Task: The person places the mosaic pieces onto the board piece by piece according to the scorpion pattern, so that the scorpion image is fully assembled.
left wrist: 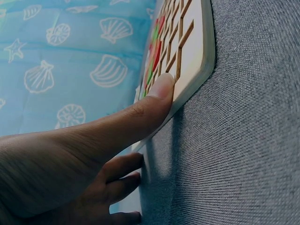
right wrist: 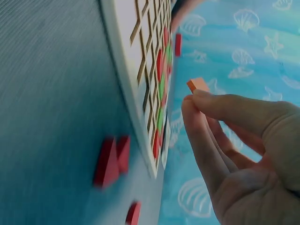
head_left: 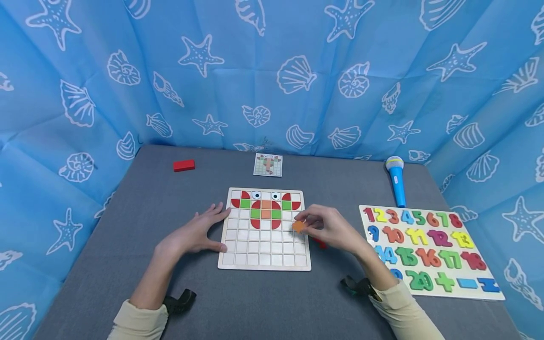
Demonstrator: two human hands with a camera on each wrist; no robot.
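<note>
A wooden grid board [head_left: 259, 259] lies flat, with red, green and orange pieces and two eye pieces [head_left: 256, 195] in its upper rows. My left hand [head_left: 197, 231] is at its left edge with fingers spread. In the left wrist view the thumb [left wrist: 161, 86] rests on the board's rim. Thumb and fingertips of my right hand [head_left: 329, 225] pinch a small orange block [right wrist: 198, 84], held above the board's right side. Beside that edge, partly hidden under the right hand, several red pieces [right wrist: 107, 161] lie on the table.
A small pattern card [head_left: 268, 165] lies behind the board. To its left sits a red block [head_left: 184, 165]. At the right are a blue toy microphone [head_left: 397, 182] and a number puzzle board [head_left: 454, 293]. Blue shell-print curtain [head_left: 255, 80] surrounds the grey table [head_left: 263, 302].
</note>
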